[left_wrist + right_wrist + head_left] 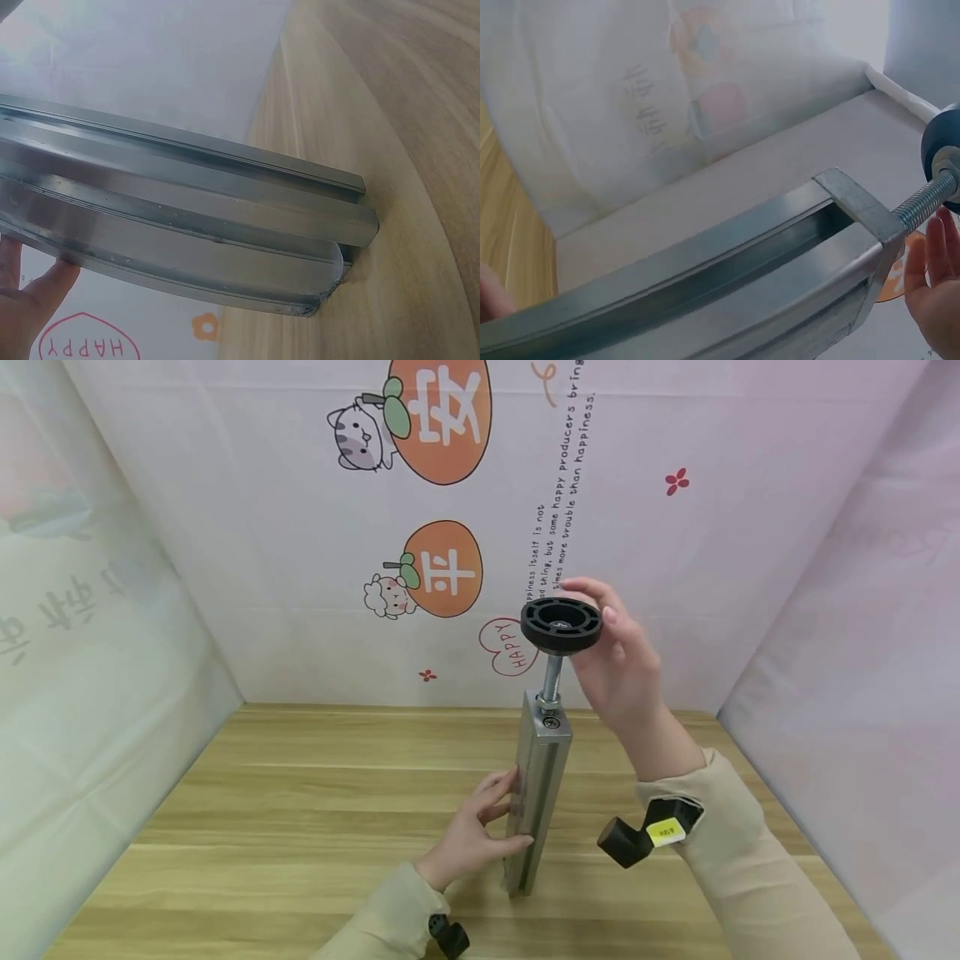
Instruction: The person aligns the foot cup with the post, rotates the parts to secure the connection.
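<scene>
The head view is bright, and its light is soft and quite even over the back cloth [285, 552], where the orange prints [447, 568] have clear edges. On the table [300, 810], a faint shadow lies near the lower end of the metal bar [542, 793]. Both wrist views are dimmer and a little hazy. In the left one, glare whitens the upper left corner, and the metal bar looks curved by the lens. In the right one, the upper right is washed out, and the pink print [721, 103] is blurred.
</scene>
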A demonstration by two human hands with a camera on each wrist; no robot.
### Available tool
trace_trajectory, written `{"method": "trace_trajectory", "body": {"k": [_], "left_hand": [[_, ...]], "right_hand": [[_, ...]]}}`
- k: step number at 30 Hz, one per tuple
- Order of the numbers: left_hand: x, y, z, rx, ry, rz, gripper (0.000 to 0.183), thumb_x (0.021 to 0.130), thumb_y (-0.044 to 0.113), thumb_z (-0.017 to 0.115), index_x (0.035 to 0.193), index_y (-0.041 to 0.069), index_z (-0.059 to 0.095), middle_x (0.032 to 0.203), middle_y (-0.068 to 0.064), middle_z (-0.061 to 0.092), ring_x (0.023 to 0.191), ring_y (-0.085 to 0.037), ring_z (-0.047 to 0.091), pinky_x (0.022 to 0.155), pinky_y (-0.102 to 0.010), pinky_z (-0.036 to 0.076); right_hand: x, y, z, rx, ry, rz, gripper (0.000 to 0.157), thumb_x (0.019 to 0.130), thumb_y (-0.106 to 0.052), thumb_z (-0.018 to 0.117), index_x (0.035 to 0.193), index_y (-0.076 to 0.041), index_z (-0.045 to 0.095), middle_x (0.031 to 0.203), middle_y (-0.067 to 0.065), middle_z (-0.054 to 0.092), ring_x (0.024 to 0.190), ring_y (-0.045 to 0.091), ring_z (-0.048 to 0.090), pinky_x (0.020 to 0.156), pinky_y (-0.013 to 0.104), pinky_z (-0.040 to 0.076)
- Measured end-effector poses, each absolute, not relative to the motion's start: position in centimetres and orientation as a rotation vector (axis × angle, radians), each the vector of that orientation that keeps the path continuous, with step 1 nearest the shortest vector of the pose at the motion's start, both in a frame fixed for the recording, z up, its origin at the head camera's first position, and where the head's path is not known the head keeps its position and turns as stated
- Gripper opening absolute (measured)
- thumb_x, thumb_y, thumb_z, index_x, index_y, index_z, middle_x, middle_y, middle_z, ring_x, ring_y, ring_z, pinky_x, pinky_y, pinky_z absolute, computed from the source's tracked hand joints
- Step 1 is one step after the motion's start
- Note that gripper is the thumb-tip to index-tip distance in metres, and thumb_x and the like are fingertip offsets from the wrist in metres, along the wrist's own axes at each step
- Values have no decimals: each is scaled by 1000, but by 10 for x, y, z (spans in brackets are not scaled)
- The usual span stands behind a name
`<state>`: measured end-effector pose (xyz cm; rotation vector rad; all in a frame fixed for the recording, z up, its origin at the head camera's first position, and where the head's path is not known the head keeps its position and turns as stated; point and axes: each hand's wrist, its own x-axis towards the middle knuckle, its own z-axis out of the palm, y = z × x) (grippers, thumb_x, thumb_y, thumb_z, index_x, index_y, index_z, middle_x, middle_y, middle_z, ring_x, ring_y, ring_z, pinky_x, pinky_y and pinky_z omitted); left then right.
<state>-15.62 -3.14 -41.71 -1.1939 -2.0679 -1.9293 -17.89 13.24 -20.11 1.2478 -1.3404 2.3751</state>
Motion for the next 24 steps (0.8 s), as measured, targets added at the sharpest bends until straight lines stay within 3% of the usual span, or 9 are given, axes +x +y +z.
{"method": "trace_trajectory", "body": {"k": [7, 17, 24], "left_hand": [[-155, -32, -416, -1173, -2086, -1934, 83, 80, -1, 72, 149, 15, 29, 143, -17, 37, 129, -14, 41, 101, -43, 46], [-155, -31, -417, -1171, -2071, -1949, 85, 79, -2, 72, 149, 16, 28, 142, -17, 38, 126, -12, 43, 100, -40, 47], [-157, -30, -418, -1187, -2059, -1940, 85, 80, -1, 72, 149, 17, 28, 142, -18, 38, 125, -12, 43, 99, -41, 47]], "right_hand": [[-182, 133, -197, 1393, -1282, 2698, 37, 87, -30, 52, 121, -14, 51, 110, 8, 54, 100, 19, 51, 92, 28, 41], [-194, 131, -203, 1783, -871, 2902, 45, 83, -15, 43, 127, -6, 44, 127, 16, 46, 119, 28, 43, 109, 33, 34], [-197, 128, -202, 1936, -680, 2934, 46, 82, -12, 40, 128, -4, 42, 130, 18, 44, 122, 29, 42, 111, 35, 33]]}}
